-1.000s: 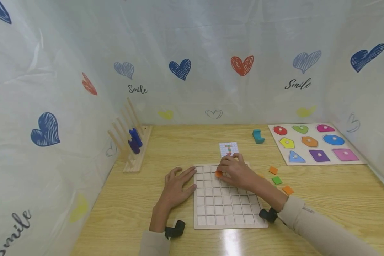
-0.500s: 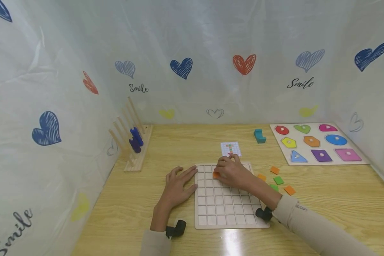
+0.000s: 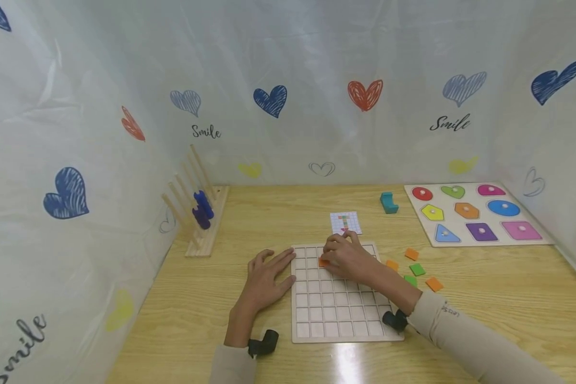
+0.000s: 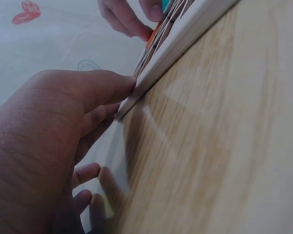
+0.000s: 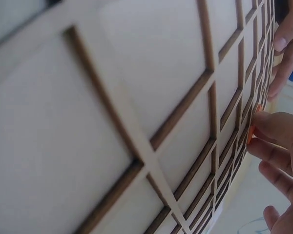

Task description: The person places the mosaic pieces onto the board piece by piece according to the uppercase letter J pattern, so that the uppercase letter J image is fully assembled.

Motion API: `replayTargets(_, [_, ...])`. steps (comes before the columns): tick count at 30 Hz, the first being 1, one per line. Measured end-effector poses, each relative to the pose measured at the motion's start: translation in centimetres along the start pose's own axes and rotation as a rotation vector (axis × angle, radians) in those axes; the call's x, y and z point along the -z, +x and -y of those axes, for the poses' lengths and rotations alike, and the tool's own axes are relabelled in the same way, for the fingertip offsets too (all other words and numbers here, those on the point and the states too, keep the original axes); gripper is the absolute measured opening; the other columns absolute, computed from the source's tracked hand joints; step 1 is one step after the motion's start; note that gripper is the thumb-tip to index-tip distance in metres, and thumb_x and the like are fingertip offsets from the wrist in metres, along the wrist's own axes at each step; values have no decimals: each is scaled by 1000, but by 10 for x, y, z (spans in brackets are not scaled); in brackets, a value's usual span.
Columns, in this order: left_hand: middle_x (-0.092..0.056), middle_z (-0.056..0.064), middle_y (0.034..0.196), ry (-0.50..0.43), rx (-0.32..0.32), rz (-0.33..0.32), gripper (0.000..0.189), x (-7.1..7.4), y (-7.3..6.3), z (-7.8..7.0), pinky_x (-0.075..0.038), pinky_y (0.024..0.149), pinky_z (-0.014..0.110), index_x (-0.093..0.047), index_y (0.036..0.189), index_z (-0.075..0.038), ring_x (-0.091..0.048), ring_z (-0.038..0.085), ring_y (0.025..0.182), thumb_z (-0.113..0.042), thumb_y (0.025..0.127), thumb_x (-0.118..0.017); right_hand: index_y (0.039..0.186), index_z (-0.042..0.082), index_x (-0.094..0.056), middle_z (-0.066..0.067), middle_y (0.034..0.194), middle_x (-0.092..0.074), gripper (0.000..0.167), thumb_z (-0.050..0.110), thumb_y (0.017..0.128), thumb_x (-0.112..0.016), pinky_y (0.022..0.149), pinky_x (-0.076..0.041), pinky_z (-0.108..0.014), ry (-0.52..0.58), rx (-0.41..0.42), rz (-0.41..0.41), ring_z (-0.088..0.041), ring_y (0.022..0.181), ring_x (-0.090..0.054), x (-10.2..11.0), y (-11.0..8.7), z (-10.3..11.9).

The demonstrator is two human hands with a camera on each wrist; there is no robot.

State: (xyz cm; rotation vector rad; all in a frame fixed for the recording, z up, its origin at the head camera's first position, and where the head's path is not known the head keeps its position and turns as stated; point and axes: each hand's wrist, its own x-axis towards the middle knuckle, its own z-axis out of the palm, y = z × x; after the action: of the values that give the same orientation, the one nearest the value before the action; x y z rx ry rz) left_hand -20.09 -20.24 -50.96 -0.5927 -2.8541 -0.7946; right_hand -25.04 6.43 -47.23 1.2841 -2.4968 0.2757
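Observation:
A pale wooden grid board (image 3: pixel 317 332) lies on the table in the head view. My right hand (image 3: pixel 350 258) is over its upper part and pinches a small orange square tile (image 3: pixel 322 263) between thumb and finger, at a cell near the far left of the grid. In the right wrist view, the tile (image 5: pixel 254 127) sits right at the grid's surface, partly covered by the fingertips. My left hand (image 3: pixel 265 281) lies flat beside the board, its extended fingertips and thumb touching the left edge. Beyond the board is a printed pattern card (image 3: pixel 338 218), its lower part hidden by the right hand.
Loose orange tiles (image 3: pixel 434 284) and green tiles (image 3: pixel 417 269) lie right of the board. A shape puzzle board (image 3: pixel 446 213) and a teal block (image 3: pixel 389 203) are at the back right. A peg stand (image 3: pixel 217 224) with blue pieces stands at the left.
My right hand has shifted slightly left with the orange tile, which now lies at a grid cell. The left hand has stayed in place.

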Motion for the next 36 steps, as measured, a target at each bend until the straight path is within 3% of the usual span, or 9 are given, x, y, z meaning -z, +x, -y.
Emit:
replayTargets(17, [-44, -11, 154, -13, -8, -3, 55, -4, 1, -3, -18, 108, 59, -52, 148, -23, -33, 33, 137, -39, 96, -61, 98, 15, -78, 4, 99, -71, 21, 17, 79, -86, 88, -37, -53, 35, -60, -34, -20, 106, -58, 13, -19, -8])
replayTargets(36, [-45, -9, 154, -8, -12, -15, 56, -4, -1, 0, -19, 106, 60, -52, 149, -23, -34, 34, 136, -37, 95, -63, 100, 9, -77, -2, 102, -69, 24, 15, 79, -86, 91, -36, -57, 46, -154, -34, -26, 109, -57, 37, -54, -22])
